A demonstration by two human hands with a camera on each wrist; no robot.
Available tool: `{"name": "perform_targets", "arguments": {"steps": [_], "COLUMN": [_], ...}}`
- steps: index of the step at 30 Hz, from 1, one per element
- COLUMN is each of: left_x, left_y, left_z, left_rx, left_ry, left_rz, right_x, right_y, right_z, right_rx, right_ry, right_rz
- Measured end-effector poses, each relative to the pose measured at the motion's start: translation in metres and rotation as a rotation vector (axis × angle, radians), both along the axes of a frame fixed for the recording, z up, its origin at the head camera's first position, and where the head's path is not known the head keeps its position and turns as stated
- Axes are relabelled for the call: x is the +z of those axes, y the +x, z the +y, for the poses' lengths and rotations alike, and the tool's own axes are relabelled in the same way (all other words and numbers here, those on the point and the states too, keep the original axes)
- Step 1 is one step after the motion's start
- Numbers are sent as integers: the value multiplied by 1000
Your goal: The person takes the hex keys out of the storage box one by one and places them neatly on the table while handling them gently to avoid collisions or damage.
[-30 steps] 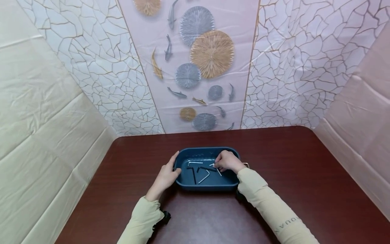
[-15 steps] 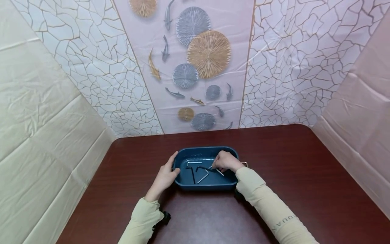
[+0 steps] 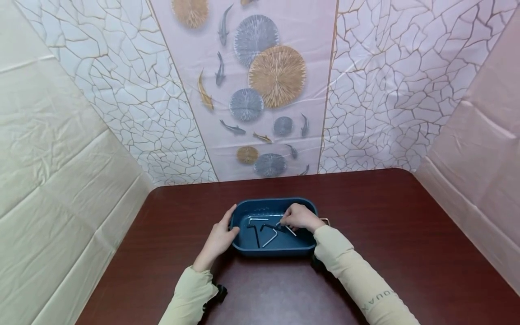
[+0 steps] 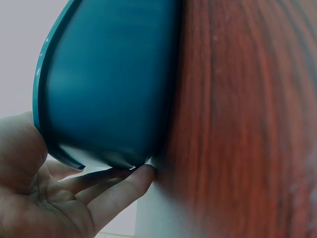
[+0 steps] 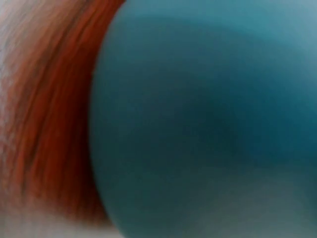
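Note:
A dark blue tray (image 3: 274, 250) lies on the table with several L-shaped hex keys inside, some silver and some black. My left hand (image 3: 219, 238) grips its left end, thumb at the rim and fingers against the outside; the left wrist view shows this hand (image 4: 64, 198) close up. Reaching over the right side, my right hand (image 3: 299, 216) has its fingertips down inside, pinching a silver hex key (image 3: 291, 231) that they partly cover. Just left of those fingertips lies a black hex key (image 3: 268, 226). The right wrist view holds only the blurred tray wall (image 5: 198, 124).
Farther left in the tray are a silver hex key (image 3: 259, 219), a black one (image 3: 256, 237) and a bent silver one (image 3: 270, 238). A metal handle (image 3: 325, 221) sticks out at the right end. Dark red wooden tabletop (image 3: 373, 216) surrounds it; patterned cloth hangs behind.
The silver hex key at my right fingertips has turned to a flatter slant, and the right hand has shifted slightly left. My left hand keeps its hold on the tray.

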State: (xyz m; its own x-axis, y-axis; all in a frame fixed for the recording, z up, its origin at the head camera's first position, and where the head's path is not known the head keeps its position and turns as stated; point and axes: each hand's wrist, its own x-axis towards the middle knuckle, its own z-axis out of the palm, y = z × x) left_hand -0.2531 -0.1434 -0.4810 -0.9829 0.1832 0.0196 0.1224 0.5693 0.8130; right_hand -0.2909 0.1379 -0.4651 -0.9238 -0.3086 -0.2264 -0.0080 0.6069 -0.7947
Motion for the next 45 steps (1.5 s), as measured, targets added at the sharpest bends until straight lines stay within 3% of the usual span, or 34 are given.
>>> {"name": "perform_targets", "arguments": {"steps": [13, 22, 39, 45], "left_x": [-4, -6, 1, 1], "left_y": [3, 6, 2, 3], "left_z": [2, 2, 3, 4], "left_rx": [8, 4, 20, 19], "left_ry": [1, -2, -10, -9], "left_rz": [-2, -20, 2, 5], "right_x": [-3, -8, 4, 9], "right_y": [0, 1, -2, -1], "right_z": [0, -1, 3, 3], "right_rx": [21, -12, -65, -97], "right_ry": [-105, -167, -408, -438], "right_rz": [-13, -11, -24, -24]}}
